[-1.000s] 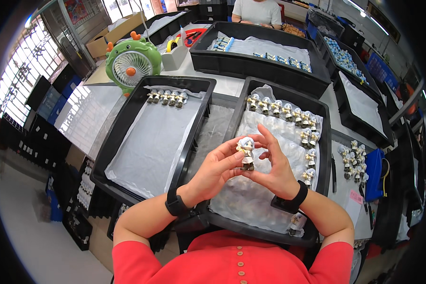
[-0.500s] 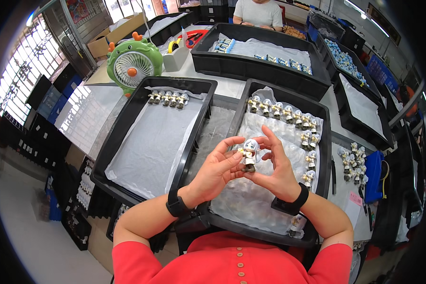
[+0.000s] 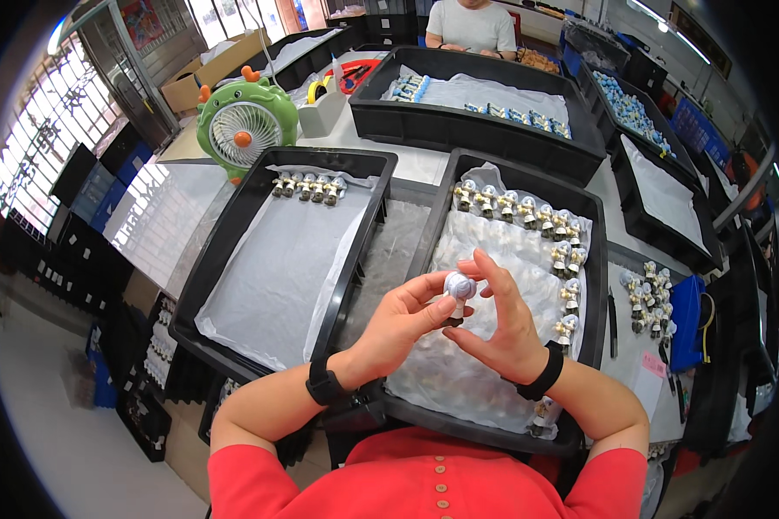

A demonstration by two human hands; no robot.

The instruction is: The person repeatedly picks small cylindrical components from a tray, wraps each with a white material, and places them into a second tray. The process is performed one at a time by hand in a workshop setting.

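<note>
Figurine (image 3: 460,288), head up, appears over the lined black tray (image 3: 593,303), nearer its left edge than its right; likely fault is a drop onto the lining (image 3: 446,394), if the left hand (image 3: 391,323) slackens its small pinch. Its body sits between left thumb and fingertips, drawn together on it; right hand (image 3: 506,330) spreads in a wide C alongside, contact unclear.

The left hand (image 3: 398,318) covers the middle of the doll (image 3: 460,287), its face out of sight; whether the right hand (image 3: 504,330) touches it is unclear. Under the grip, a cloudy sheet (image 3: 459,405) blurs the shapes (image 3: 441,359) beneath. Far beyond the grip, the upper edge cuts off a co-worker (image 3: 470,29) at the head; right of there, blue pieces (image 3: 627,105) are too small to tell. Below, the lower edge crops the red shirt (image 3: 389,484).
</note>
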